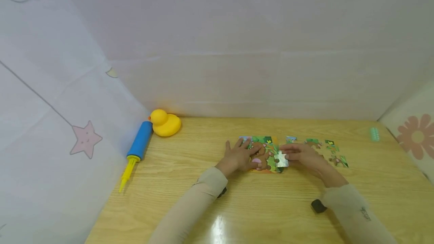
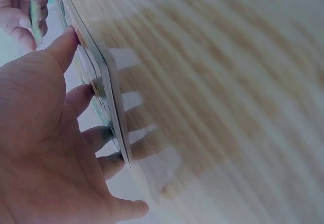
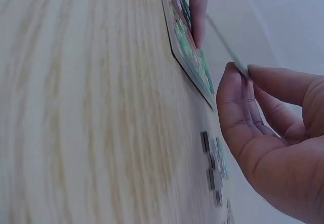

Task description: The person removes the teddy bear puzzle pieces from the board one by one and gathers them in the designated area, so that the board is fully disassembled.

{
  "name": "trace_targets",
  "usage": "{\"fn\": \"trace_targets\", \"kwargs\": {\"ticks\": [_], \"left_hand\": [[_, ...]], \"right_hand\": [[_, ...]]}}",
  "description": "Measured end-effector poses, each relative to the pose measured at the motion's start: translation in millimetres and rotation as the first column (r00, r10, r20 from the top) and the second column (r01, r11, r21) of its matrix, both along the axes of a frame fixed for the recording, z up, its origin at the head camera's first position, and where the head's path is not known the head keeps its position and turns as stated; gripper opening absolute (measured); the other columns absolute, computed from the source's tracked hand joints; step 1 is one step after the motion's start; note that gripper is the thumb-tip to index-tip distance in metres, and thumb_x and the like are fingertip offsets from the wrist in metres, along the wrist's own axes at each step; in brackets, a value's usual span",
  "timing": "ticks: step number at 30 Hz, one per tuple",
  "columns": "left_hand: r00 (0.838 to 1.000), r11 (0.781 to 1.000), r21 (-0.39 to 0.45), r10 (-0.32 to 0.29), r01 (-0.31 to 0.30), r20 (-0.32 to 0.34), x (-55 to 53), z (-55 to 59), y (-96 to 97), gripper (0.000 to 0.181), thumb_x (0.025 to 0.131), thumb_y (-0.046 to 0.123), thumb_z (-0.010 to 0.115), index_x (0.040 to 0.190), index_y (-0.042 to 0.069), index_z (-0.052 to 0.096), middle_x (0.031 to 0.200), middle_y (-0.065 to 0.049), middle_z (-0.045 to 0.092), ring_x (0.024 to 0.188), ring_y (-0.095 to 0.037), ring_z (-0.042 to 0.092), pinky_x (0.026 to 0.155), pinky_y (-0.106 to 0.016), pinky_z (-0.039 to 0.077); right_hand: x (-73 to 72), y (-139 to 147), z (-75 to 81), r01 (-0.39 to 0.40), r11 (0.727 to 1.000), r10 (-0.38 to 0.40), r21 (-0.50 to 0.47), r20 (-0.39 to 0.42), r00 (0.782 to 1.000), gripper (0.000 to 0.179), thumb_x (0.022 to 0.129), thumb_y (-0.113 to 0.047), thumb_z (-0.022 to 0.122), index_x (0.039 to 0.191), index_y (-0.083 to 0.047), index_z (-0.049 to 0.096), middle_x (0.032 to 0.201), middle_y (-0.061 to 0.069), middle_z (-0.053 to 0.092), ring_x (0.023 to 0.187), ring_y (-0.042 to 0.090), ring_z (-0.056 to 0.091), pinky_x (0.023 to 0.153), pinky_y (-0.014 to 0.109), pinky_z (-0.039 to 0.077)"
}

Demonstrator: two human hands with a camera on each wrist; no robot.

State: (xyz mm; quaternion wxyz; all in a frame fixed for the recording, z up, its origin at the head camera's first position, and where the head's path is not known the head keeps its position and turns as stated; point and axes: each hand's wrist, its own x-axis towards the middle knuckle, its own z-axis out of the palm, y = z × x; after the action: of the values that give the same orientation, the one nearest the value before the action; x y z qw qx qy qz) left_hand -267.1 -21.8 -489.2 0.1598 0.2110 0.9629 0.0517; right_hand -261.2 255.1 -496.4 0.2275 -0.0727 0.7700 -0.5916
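A jigsaw puzzle board (image 1: 264, 169) with a picture of brown bears lies flat on the wooden table. My left hand (image 1: 237, 158) spreads over its left part, fingertips touching the surface and its edge, as the left wrist view also shows. Between thumb and fingers, my right hand (image 1: 306, 157) pinches a puzzle piece (image 1: 282, 160) above the board's right side. In the right wrist view the same piece (image 3: 230, 46) appears edge-on, raised off the board. Several loose puzzle pieces (image 1: 337, 160) lie on the table just right of and behind the right hand.
At the table's left edge lies a blue and yellow hand pump (image 1: 140, 142), beside a yellow rubber duck (image 1: 166, 124). A small green item (image 1: 375, 134) sits near the far right corner. Printed cloth walls (image 1: 217, 82) rise behind and at both sides of the table (image 1: 190, 199).
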Motion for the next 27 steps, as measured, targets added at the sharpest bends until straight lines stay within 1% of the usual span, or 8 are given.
{"fn": "trace_targets", "kwargs": {"ticks": [4, 11, 14, 17, 19, 21, 24, 27], "left_hand": [[1.0, 1.0, 0.01, 0.005, -0.005, -0.001, 0.5, 0.3, -0.1, 0.074, 0.095, 0.07, 0.05, 0.16, 0.047, 0.022, 0.173, 0.003, 0.008, 0.16, -0.026, 0.007, 0.122, -0.071, 0.008], [1.0, 1.0, 0.025, 0.003, -0.003, 0.001, 2.8, 1.2, -1.2, 0.073, 0.095, 0.07, 0.047, 0.16, 0.046, 0.021, 0.173, 0.002, 0.008, 0.16, -0.028, 0.007, 0.121, -0.072, 0.006], [1.0, 1.0, 0.027, 0.007, -0.007, 0.0, 3.2, 0.5, -0.8, 0.073, 0.095, 0.071, 0.047, 0.159, 0.047, 0.022, 0.173, 0.002, 0.008, 0.16, -0.028, 0.008, 0.121, -0.072, 0.006], [1.0, 1.0, 0.029, 0.011, -0.011, -0.003, 3.2, -0.5, -0.6, 0.072, 0.095, 0.07, 0.047, 0.159, 0.047, 0.022, 0.173, 0.003, 0.008, 0.16, -0.027, 0.008, 0.121, -0.072, 0.007], [1.0, 1.0, 0.029, 0.013, -0.012, -0.005, 3.4, -0.7, -0.8, 0.071, 0.096, 0.07, 0.047, 0.159, 0.047, 0.023, 0.173, 0.003, 0.009, 0.16, -0.027, 0.008, 0.121, -0.072, 0.006], [1.0, 1.0, 0.024, 0.01, -0.01, -0.005, 3.4, -0.3, -0.9, 0.071, 0.097, 0.069, 0.046, 0.16, 0.046, 0.023, 0.173, 0.003, 0.008, 0.16, -0.026, 0.007, 0.121, -0.072, 0.006], [1.0, 1.0, 0.019, 0.004, -0.004, -0.002, 3.8, 1.4, -0.9, 0.071, 0.097, 0.07, 0.045, 0.16, 0.045, 0.022, 0.173, 0.003, 0.007, 0.16, -0.026, 0.007, 0.121, -0.073, 0.006], [1.0, 1.0, 0.018, -0.001, 0.001, 0.005, 3.8, 3.2, -1.2, 0.072, 0.097, 0.07, 0.045, 0.16, 0.045, 0.021, 0.173, 0.002, 0.007, 0.16, -0.027, 0.007, 0.121, -0.073, 0.005]], "right_hand": [[3.9, 16, -1.6, 0.006, 0.999, -0.006, -0.035, -0.008, 1.0, 0.053, 0.104, -0.011, 0.057, 0.149, 0.01, 0.039, 0.15, 0.028, 0.046, 0.115, 0.003, 0.059, 0.093, 0.024, 0.056], [16.9, 51, -8.9, 0.024, 0.996, -0.025, -0.087, -0.01, 1.0, 0.06, 0.106, -0.02, 0.055, 0.152, 0.01, 0.032, 0.151, 0.019, 0.043, 0.114, -0.008, 0.058, 0.094, 0.022, 0.055], [23.4, 66, -9.5, 0.052, 0.995, -0.052, -0.09, 0.008, 0.999, 0.062, 0.106, -0.023, 0.056, 0.154, 0.007, 0.03, 0.147, 0.003, 0.049, 0.114, -0.01, 0.058, 0.093, 0.021, 0.055], [29.7, 80, -8.7, 0.095, 0.991, -0.093, -0.091, 0.027, 0.995, 0.062, 0.105, -0.024, 0.058, 0.155, 0.003, 0.033, 0.137, -0.018, 0.055, 0.113, -0.01, 0.059, 0.092, 0.019, 0.055], [33.5, 89, -8.9, 0.115, 0.988, -0.111, -0.107, 0.043, 0.993, 0.059, 0.105, -0.024, 0.058, 0.154, 0.001, 0.036, 0.129, -0.026, 0.057, 0.111, -0.009, 0.06, 0.091, 0.019, 0.056], [38.1, 98, -9.7, 0.123, 0.985, -0.117, -0.125, 0.051, 0.992, 0.055, 0.105, -0.023, 0.057, 0.153, -0.003, 0.039, 0.128, -0.028, 0.058, 0.111, -0.008, 0.06, 0.09, 0.018, 0.055], [46.2, 111, -12.6, 0.141, 0.973, -0.129, -0.183, 0.078, 0.989, 0.044, 0.106, -0.019, 0.054, 0.149, -0.012, 0.047, 0.125, -0.024, 0.06, 0.109, -0.004, 0.062, 0.089, 0.019, 0.056], [54.6, 124, -16.6, 0.159, 0.95, -0.133, -0.269, 0.11, 0.985, 0.034, 0.107, -0.014, 0.05, 0.141, -0.021, 0.056, 0.124, -0.022, 0.063, 0.108, -0.002, 0.063, 0.088, 0.021, 0.057]]}}
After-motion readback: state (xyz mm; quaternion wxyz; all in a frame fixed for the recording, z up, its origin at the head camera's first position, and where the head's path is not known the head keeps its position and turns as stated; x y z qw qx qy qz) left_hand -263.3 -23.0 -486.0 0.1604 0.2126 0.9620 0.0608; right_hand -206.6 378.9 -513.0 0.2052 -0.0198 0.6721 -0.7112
